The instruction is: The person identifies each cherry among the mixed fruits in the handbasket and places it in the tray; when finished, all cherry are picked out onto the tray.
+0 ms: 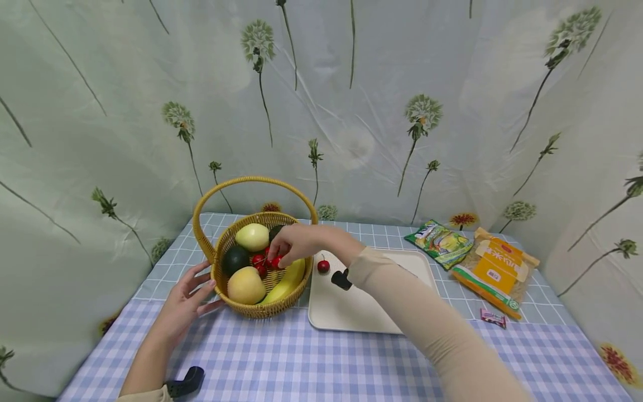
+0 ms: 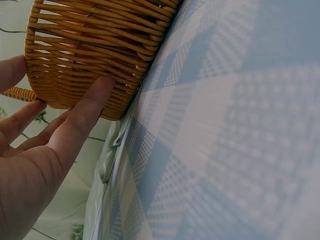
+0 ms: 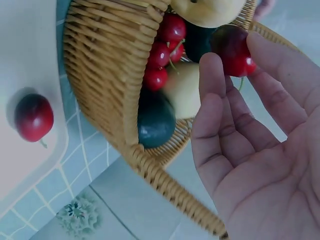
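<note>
In the head view, a wicker basket (image 1: 258, 311) with a tall handle holds fruit. My right hand (image 1: 300, 242) is over its right side, pinching a dark red cherry (image 3: 232, 50) between thumb and fingertips, as the right wrist view shows. Several red cherries (image 3: 172, 29) lie below among a banana (image 1: 287, 283), a peach-like yellow fruit (image 1: 246, 286), a pale green fruit (image 1: 253, 237) and dark green fruits (image 1: 235, 261). My left hand (image 1: 182, 306) rests extended fingers against the basket's left side. Another cherry (image 1: 324, 266) lies on a white tray (image 1: 346, 315).
The white tray stands right beside the basket, partly under my right forearm. Farther right lie a green packet (image 1: 441, 244), an orange-labelled bag of grain (image 1: 494, 272) and a small pink wrapped snack (image 1: 493, 318). A flowered curtain (image 1: 361, 123) hangs behind the checked tablecloth (image 1: 281, 357).
</note>
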Tool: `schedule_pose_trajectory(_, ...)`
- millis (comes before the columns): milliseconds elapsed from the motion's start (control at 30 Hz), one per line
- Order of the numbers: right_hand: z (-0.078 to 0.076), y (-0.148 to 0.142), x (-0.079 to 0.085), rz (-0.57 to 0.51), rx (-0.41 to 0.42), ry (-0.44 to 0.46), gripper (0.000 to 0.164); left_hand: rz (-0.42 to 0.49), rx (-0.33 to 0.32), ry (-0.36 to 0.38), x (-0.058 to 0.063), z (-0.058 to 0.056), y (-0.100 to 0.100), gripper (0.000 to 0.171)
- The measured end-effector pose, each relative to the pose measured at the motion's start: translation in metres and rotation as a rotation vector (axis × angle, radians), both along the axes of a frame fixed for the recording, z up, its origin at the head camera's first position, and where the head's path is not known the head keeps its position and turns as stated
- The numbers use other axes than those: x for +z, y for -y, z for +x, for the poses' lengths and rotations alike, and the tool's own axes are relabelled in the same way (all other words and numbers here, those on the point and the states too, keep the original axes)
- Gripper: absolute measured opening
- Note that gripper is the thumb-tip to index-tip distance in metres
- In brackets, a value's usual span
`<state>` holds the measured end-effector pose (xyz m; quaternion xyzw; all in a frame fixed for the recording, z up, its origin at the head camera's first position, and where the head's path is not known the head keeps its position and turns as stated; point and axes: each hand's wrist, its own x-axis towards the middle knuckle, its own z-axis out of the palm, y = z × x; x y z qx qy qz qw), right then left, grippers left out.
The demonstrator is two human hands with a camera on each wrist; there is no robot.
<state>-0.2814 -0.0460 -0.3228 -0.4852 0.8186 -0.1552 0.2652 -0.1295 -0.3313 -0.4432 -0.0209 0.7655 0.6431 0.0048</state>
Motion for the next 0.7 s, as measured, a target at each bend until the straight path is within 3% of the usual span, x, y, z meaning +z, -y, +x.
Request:
schedule_pose_trajectory(167, 0.004, -0.023, 0.001, -0.071, -0.006, 0.018, 0.03, 0.008, -0.004, 0.001, -0.002, 0.001, 0.001, 0.068)
schedule_pose_trajectory(700, 0.007, -0.105, -0.012, -0.265, -0.19, 0.103, 0.033, 0.026, -0.001, 0.013, -0.001, -0.001, 0.002, 0.068)
